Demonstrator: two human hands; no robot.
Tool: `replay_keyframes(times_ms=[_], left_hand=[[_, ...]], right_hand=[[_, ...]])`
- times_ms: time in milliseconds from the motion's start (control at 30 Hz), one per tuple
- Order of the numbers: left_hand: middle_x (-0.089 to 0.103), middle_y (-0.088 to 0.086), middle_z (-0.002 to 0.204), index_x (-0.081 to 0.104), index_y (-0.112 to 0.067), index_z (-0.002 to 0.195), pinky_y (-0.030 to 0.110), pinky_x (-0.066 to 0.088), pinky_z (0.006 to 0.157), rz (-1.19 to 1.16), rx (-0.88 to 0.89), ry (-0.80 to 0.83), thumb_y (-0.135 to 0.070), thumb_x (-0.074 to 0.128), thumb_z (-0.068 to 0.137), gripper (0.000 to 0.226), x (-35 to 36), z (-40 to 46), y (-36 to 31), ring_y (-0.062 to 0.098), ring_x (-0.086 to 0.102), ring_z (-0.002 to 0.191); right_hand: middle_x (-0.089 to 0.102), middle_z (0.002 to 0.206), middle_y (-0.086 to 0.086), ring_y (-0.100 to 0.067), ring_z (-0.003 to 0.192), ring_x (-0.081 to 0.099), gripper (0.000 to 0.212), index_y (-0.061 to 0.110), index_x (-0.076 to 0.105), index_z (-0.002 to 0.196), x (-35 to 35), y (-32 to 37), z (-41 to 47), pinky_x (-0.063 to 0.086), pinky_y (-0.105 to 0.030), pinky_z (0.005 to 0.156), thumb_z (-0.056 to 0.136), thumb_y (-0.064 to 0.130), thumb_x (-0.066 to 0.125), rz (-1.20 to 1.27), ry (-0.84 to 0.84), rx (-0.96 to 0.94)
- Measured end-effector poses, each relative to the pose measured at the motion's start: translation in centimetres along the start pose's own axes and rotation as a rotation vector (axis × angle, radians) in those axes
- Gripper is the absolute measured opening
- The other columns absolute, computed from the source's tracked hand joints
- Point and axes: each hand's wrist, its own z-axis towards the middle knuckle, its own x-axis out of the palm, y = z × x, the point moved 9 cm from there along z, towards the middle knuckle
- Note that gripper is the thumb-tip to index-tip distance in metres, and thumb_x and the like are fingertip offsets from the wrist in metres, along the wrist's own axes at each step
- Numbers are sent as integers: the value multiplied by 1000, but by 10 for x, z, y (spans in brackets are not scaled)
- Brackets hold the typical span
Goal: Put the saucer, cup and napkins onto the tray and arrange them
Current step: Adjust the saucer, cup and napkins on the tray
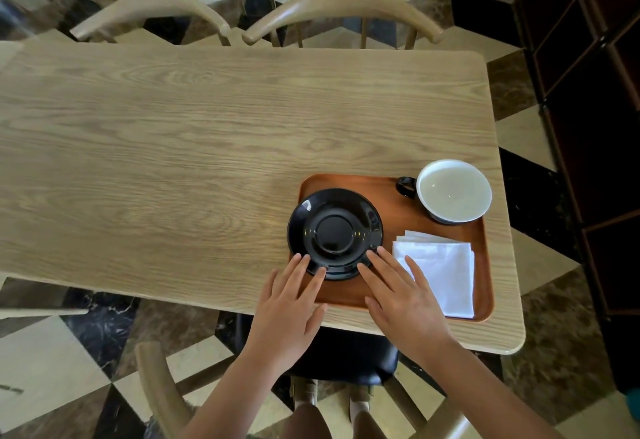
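A brown wooden tray (374, 193) lies at the near right of the table. A black saucer (335, 233) rests on the tray's left side, its rim overhanging the left edge. The cup (453, 191), white inside with a black handle, stands upright at the tray's far right corner. Folded white napkins (440, 272) lie at the tray's near right. My left hand (289, 310) has spread fingers whose tips touch the saucer's near-left rim. My right hand (398, 293) is spread too, its fingertips at the saucer's near-right rim and one finger over the napkins' left edge.
The light wooden table (173, 148) stretches left and back. Two curved wooden chair backs (343, 6) stand at the far edge. A chair with a black seat (349, 355) is below me at the near edge. Dark cabinets (588, 127) stand to the right.
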Motion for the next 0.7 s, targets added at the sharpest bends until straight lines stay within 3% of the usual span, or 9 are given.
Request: replay_keyframes(times_ms=[67,167,333,433,567,700], left_hand=[[34,10,150,34,-22,141,46,13,111,-1,-11,-10,-45,26,92,54,-3,0,-1,21,16,141],[33,9,150,33,-22,140,45,11,112,-35,8,-65,-45,25,92,54,-19,8,-13,19,15,141],[46,10,142,44,-19,133,51,27,109,-108,139,-237,-37,44,89,48,-62,47,-51,23,33,137],[47,12,140,46,-17,131,53,32,106,-117,213,-302,-31,56,86,47,-81,85,-75,26,37,134],[46,17,138,47,-15,130,54,33,104,-69,350,-254,-26,60,83,50,-79,130,-114,34,40,130],[38,17,143,48,-14,130,54,28,103,-11,402,-145,-28,56,86,47,-62,158,-133,36,35,132]], right_hand=[[61,127,-12,-26,124,50,41,11,62,119,-3,1,1,43,-52,98,81,26,66,7,-19,-5],[63,123,-14,-28,120,54,46,9,63,118,-18,-3,3,45,-53,96,74,21,74,44,-93,9],[61,124,-19,-34,117,55,35,6,63,116,-67,-46,14,44,-56,94,82,16,63,76,-285,105],[61,122,-21,-38,116,55,43,3,64,113,-87,-92,17,44,-58,93,72,8,76,68,-293,211],[59,127,-19,-40,121,50,45,6,63,115,-87,-141,5,45,-56,90,73,13,77,60,-220,322],[62,122,-20,-42,117,53,40,4,67,108,-76,-154,3,48,-56,86,71,16,79,68,-181,298]])
